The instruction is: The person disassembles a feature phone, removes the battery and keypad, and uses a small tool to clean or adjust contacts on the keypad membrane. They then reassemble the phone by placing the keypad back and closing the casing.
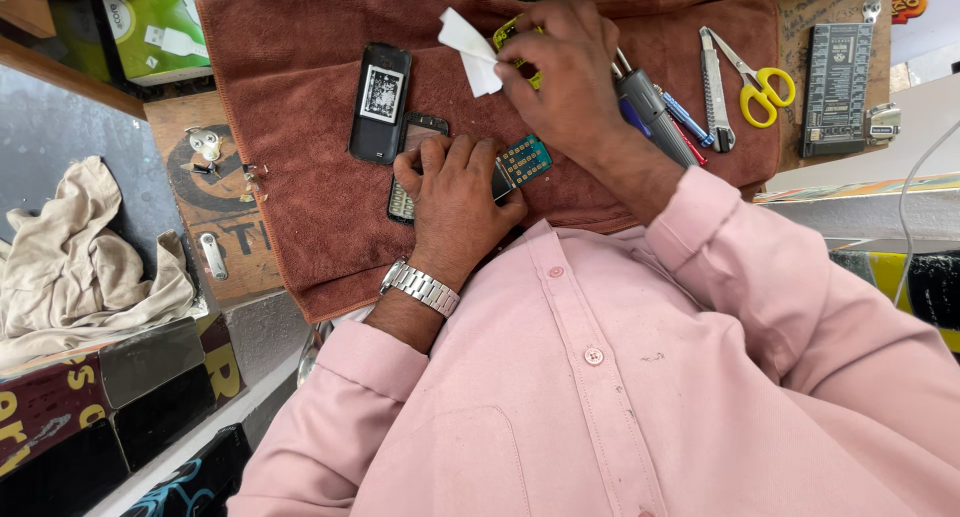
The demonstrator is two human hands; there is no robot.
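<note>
My left hand [455,202], with a metal watch on its wrist, rests on a brown towel [300,207] and holds down a dark keypad phone [403,195]. A green circuit board [526,160] sticks out from under its fingers. Just above, my right hand [565,77] pinches a folded white tissue [472,52]. Something yellow [508,35] shows under its fingers, mostly hidden. A black phone back cover [380,102] with a white label lies on the towel to the left of both hands.
To the right on the towel lie screwdrivers [655,107], a utility knife [715,87] and yellow scissors [765,87]. A dark tester board [838,77] sits beyond them. A green box [160,27] and a crumpled beige cloth [80,257] are at left.
</note>
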